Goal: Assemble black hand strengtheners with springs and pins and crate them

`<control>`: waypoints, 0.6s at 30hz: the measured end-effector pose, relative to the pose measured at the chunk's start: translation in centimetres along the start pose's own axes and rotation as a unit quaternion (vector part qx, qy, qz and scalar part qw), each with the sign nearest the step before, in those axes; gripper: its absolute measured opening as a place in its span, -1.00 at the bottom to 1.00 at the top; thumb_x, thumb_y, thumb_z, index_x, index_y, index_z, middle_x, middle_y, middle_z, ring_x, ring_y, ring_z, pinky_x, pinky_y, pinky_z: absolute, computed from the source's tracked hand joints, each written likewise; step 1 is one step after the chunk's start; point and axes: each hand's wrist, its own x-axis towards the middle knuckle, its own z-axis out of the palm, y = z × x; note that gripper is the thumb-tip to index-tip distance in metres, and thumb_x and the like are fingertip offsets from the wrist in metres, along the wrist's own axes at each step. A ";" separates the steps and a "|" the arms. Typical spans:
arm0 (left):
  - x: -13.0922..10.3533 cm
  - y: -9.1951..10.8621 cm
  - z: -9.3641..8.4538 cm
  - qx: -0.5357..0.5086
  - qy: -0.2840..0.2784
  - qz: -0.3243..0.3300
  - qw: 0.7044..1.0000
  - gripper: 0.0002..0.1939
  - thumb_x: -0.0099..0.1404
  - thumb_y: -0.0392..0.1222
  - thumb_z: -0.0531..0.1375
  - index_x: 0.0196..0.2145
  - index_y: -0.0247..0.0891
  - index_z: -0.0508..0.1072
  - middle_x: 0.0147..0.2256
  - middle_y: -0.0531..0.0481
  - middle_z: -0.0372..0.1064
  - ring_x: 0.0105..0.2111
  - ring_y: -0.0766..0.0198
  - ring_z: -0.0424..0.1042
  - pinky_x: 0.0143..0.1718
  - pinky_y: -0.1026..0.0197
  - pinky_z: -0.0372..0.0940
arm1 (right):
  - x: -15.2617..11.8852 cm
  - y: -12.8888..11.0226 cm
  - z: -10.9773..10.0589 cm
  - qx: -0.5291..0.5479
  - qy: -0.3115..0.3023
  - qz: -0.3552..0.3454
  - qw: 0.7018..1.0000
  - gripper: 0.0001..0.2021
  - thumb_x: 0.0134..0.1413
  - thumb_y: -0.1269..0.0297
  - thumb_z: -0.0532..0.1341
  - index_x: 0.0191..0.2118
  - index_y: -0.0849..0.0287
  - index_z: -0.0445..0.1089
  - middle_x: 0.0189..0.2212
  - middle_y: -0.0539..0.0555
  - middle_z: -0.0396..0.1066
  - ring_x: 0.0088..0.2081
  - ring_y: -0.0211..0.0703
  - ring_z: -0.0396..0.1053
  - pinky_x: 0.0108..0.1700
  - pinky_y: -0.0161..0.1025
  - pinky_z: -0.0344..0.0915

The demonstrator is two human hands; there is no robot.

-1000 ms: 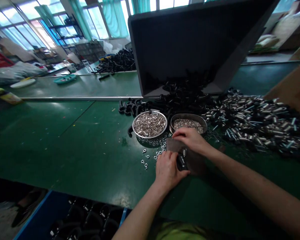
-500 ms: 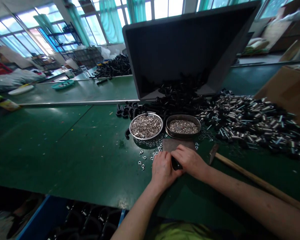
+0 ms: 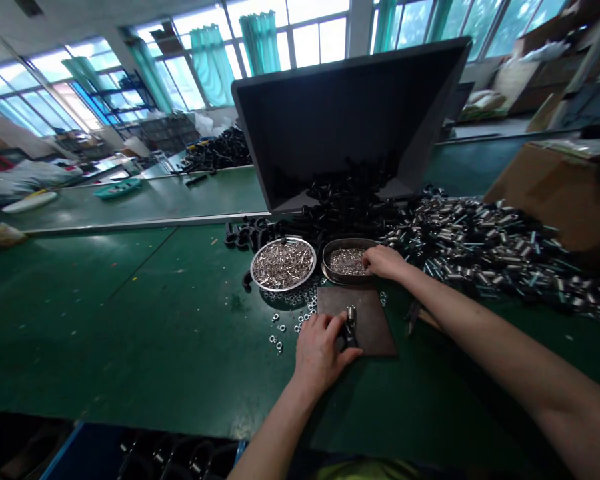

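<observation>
At lower centre, a black part (image 3: 350, 337) is gripped by the left hand (image 3: 320, 347), inside the right edge of the flat plate (image 3: 376, 330). The right hand (image 3: 384, 262) is lowered over the rim of the oval tin (image 3: 347, 278); its grip cannot be told. Room is given at left by the green bench (image 3: 145, 340).

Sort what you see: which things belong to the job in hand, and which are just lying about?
Job in hand:
black part with a shiny metal end, in the left hand
brown plate beneath it
oval tin of small metal pieces, right hand at its rim

Apparently just lying about:
teal tray on the far bench
cardboard box
</observation>
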 end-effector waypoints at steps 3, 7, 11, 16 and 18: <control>0.1 0.0 -0.1 0.022 -0.012 0.010 1.000 -0.35 0.07 0.11 0.28 0.08 -0.14 0.26 -0.14 -0.09 0.34 -0.12 0.06 0.29 -0.09 0.03 0.23 | 1.2 -0.1 0.4 -0.035 -0.050 0.013 0.998 -0.78 0.08 0.20 0.24 -0.22 0.24 0.44 -0.21 0.12 0.44 -0.16 -0.10 0.40 -0.12 -0.09 0.33; 0.3 -0.1 -0.3 0.016 -0.029 0.026 0.999 -0.34 0.07 0.04 0.30 0.10 -0.16 0.23 -0.12 -0.10 0.34 -0.11 0.06 0.28 -0.09 0.03 0.23 | 0.9 -0.1 0.8 -0.062 -0.066 0.014 0.996 -0.73 0.18 0.18 0.15 -0.07 0.22 0.35 -0.09 0.12 0.36 -0.11 -0.12 0.36 -0.08 -0.05 0.33; 0.4 -0.2 -0.4 -0.006 -0.032 0.026 0.999 -0.37 0.07 -0.01 0.30 0.07 -0.17 0.24 -0.10 -0.10 0.32 -0.09 0.07 0.28 -0.07 0.02 0.22 | 0.9 0.1 0.6 -0.072 -0.086 0.006 0.994 -0.73 0.18 0.19 0.16 -0.06 0.22 0.35 -0.08 0.13 0.36 -0.10 -0.12 0.35 -0.08 -0.05 0.33; 0.4 -0.2 -0.4 -0.020 -0.027 0.020 0.999 -0.38 0.06 0.01 0.29 0.06 -0.19 0.26 -0.11 -0.09 0.33 -0.09 0.07 0.27 -0.06 0.02 0.22 | 1.4 -0.2 0.1 -0.076 -0.106 0.003 0.991 -0.73 0.17 0.19 0.16 -0.07 0.22 0.35 -0.10 0.12 0.37 -0.13 -0.13 0.37 -0.11 -0.07 0.34; 0.5 -0.1 -0.5 -0.022 -0.027 0.022 0.999 -0.38 0.05 0.00 0.30 0.04 -0.18 0.27 -0.11 -0.08 0.33 -0.10 0.07 0.28 -0.07 0.04 0.22 | 1.4 -0.2 0.1 -0.073 -0.098 0.004 0.992 -0.73 0.18 0.18 0.15 -0.07 0.22 0.35 -0.09 0.12 0.36 -0.13 -0.13 0.36 -0.10 -0.06 0.34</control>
